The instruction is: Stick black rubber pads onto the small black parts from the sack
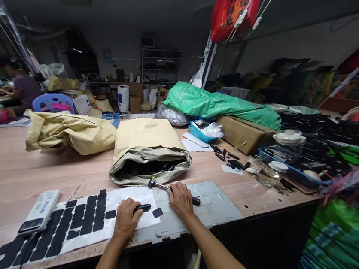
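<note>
My left hand (126,218) is closed around a short black tube-like piece (146,207), whose end sticks out to the right over a white sheet (118,197). My right hand (181,200) grips a small hammer (163,186); its head points up and to the left, and its black handle end shows beyond the fingers. Under the right hand lies a grey plate (218,201). One dark rounded square pad (157,212) rests between the hands. Several rows of similar pads (84,218) lie left of my left hand.
An open paper sack (147,134) with dark pieces inside stands just behind the hands. A white device (41,213) sits at left. To the right are loose black pieces (235,165), a cardboard box (244,133) and jars (289,143). A person (25,85) sits far left.
</note>
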Available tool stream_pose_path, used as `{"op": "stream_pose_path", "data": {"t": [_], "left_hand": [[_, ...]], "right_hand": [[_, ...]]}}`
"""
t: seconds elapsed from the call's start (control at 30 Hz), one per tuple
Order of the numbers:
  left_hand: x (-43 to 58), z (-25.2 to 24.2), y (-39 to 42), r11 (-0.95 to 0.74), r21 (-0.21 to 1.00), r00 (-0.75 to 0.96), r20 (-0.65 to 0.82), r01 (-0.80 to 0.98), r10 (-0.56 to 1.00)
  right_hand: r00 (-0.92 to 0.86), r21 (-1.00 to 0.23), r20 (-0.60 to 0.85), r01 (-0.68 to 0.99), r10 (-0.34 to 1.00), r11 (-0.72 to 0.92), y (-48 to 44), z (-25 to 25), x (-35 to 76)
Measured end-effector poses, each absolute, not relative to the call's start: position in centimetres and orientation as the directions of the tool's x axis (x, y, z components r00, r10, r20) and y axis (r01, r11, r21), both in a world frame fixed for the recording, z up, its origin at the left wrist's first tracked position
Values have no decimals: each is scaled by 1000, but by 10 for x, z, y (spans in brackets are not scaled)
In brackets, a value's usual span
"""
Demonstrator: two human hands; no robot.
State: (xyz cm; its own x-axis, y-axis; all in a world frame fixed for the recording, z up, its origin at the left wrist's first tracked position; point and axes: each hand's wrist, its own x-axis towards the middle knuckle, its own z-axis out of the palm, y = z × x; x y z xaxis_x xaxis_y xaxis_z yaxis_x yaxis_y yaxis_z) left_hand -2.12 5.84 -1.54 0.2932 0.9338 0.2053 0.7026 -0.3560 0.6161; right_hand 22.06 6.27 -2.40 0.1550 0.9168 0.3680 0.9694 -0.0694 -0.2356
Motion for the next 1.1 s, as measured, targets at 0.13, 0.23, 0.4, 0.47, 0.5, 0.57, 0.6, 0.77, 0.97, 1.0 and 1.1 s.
{"op": "stream_pose_path", "data": {"t": [0.13, 0.23, 0.4, 0.47, 0.5, 0.57, 0.6, 0.77, 0.97, 1.0, 1.1], "left_hand": [[-20, -6, 53, -370, 634, 311, 208, 679, 927], [-16, 2, 26, -409, 691, 354, 230, 597, 906], [-3, -18, -53, -382, 749, 536, 42, 542, 843], [0, -42, -74, -304, 717, 546, -126, 627, 828], [1, -55, -80, -260, 688, 527, -206, 677, 825], [-1, -83, -85, -187, 609, 458, -326, 771, 827], [-4, -95, -84, -166, 566, 426, -366, 808, 827], [-12, -120, -78, -142, 471, 374, -447, 871, 812], [10, -51, -71, -295, 634, 567, -279, 715, 775], [16, -33, -63, -335, 675, 596, -194, 657, 779], [32, 14, -13, -372, 740, 465, 91, 561, 881]], "right_hand": [[167, -239, 380, 968, 910, -78, 63, -23, 219], [171, -234, 384, 969, 907, -83, 64, -22, 219], [170, -235, 388, 969, 906, -81, 63, -23, 219], [159, -225, 389, 972, 907, -74, 63, -24, 219], [157, -222, 390, 972, 907, -73, 63, -25, 220], [153, -221, 396, 973, 905, -68, 64, -26, 220], [153, -222, 400, 973, 904, -67, 64, -27, 220], [155, -220, 412, 973, 898, -67, 63, -28, 220], [142, -195, 409, 979, 902, -66, 62, -25, 218], [142, -189, 407, 980, 903, -68, 62, -24, 218], [139, -176, 407, 982, 903, -72, 62, -24, 218]]}}
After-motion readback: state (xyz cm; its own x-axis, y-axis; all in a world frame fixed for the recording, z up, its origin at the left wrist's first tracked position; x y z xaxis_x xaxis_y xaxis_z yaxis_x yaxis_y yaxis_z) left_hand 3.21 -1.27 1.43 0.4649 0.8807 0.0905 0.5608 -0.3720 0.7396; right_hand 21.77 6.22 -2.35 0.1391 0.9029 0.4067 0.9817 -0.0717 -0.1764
